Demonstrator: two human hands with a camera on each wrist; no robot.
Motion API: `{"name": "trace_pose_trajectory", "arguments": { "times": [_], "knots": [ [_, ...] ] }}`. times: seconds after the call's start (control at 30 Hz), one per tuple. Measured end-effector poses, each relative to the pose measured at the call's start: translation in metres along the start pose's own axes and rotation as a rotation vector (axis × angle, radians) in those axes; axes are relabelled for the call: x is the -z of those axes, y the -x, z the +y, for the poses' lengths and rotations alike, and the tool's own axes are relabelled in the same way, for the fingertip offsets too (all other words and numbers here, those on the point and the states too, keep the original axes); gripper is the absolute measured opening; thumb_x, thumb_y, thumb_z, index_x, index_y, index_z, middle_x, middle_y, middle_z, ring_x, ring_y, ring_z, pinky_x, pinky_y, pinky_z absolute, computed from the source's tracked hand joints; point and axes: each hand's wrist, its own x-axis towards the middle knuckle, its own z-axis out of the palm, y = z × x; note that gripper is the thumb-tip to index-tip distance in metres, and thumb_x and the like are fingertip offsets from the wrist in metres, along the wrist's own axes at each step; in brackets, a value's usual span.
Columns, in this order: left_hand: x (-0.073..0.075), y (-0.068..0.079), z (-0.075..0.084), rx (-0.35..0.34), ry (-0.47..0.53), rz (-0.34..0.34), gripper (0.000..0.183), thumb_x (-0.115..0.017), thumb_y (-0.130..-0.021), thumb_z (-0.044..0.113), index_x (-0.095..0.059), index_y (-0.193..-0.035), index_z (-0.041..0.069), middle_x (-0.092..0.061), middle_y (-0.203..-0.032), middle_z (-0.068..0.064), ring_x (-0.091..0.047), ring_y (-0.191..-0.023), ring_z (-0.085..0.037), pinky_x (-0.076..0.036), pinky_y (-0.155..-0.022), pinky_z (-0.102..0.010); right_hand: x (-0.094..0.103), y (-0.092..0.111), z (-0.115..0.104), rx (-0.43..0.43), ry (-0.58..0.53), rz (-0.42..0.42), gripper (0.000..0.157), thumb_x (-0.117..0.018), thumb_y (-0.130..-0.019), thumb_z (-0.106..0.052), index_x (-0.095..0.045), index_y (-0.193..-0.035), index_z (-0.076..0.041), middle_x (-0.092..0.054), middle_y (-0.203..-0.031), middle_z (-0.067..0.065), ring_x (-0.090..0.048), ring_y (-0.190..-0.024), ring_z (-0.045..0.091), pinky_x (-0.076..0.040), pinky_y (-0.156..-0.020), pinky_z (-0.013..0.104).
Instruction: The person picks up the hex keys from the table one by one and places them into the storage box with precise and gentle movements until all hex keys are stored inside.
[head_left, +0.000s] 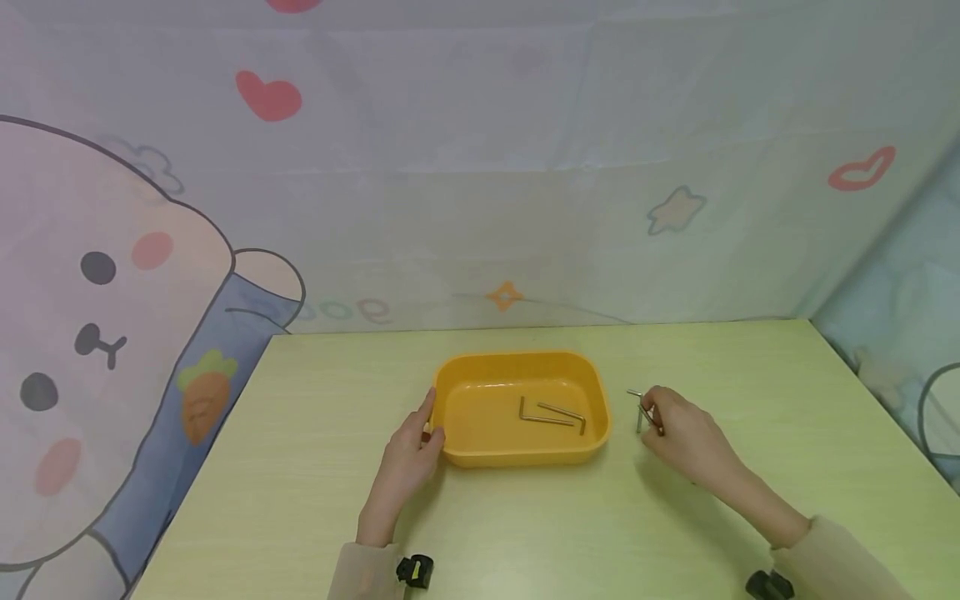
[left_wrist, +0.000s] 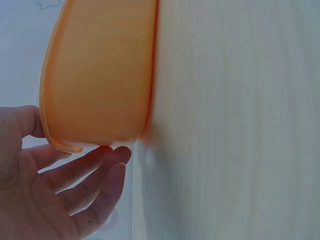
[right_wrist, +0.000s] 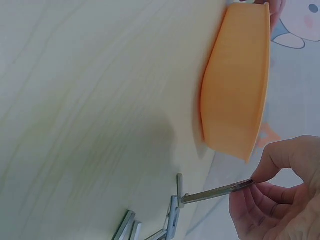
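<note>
A yellow plastic tray (head_left: 517, 459) stands on the table with two L-shaped hex keys, one hex key (head_left: 546, 420) beside another hex key (head_left: 558, 410), in its right half. My left hand (head_left: 408, 454) holds the tray's left end, the thumb at the rim and the fingers against the outer wall (left_wrist: 100, 100). To the right of the tray, my right hand (head_left: 686, 429) pinches a metal hex key (right_wrist: 215, 193) between thumb and index finger. Its far end overlaps other hex keys (right_wrist: 172, 217) lying on the table in the right wrist view.
The pale wooden table (head_left: 525, 533) ends at a printed cloth backdrop (head_left: 480, 167) behind the tray. More hex keys (right_wrist: 124, 225) lie at the bottom of the right wrist view. A dark cable (head_left: 924, 417) hangs at the far right.
</note>
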Motion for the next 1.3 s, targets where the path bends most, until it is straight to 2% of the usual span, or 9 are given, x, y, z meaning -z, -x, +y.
{"name": "trace_pose_trajectory", "arguments": {
  "times": [0.57, 0.87, 1.3],
  "knots": [
    [0.002, 0.0, -0.002, -0.004, -0.002, -0.003, 0.059, -0.051, -0.097, 0.015, -0.03, -0.152, 0.013, -0.056, -0.13, -0.017, -0.054, -0.083, -0.018, -0.045, -0.068, -0.027, 0.005, -0.011, -0.022, 0.034, -0.067, -0.016, 0.023, -0.058, -0.076, 0.0, -0.057, -0.099, -0.003, -0.048, -0.073, 0.0, -0.04, -0.059, 0.011, -0.034, -0.052, 0.022],
    [0.002, 0.001, -0.001, 0.007, -0.001, 0.001, 0.059, -0.051, -0.096, 0.016, -0.03, -0.152, 0.014, -0.057, -0.129, -0.016, -0.053, -0.083, -0.018, -0.045, -0.068, -0.026, 0.01, -0.018, -0.037, 0.05, -0.108, -0.021, 0.023, -0.058, -0.077, 0.001, -0.058, -0.1, -0.003, -0.056, -0.079, 0.003, -0.046, -0.062, 0.012, -0.039, -0.053, 0.023],
    [0.002, 0.0, 0.001, 0.017, -0.007, -0.002, 0.059, -0.051, -0.097, 0.018, -0.03, -0.152, 0.015, -0.057, -0.13, -0.015, -0.054, -0.085, -0.019, -0.045, -0.07, -0.028, 0.008, -0.027, -0.059, 0.095, -0.138, -0.023, 0.024, -0.059, -0.08, 0.0, -0.059, -0.104, -0.001, -0.058, -0.073, 0.001, -0.045, -0.058, 0.01, -0.039, -0.052, 0.022]
  ]
}}
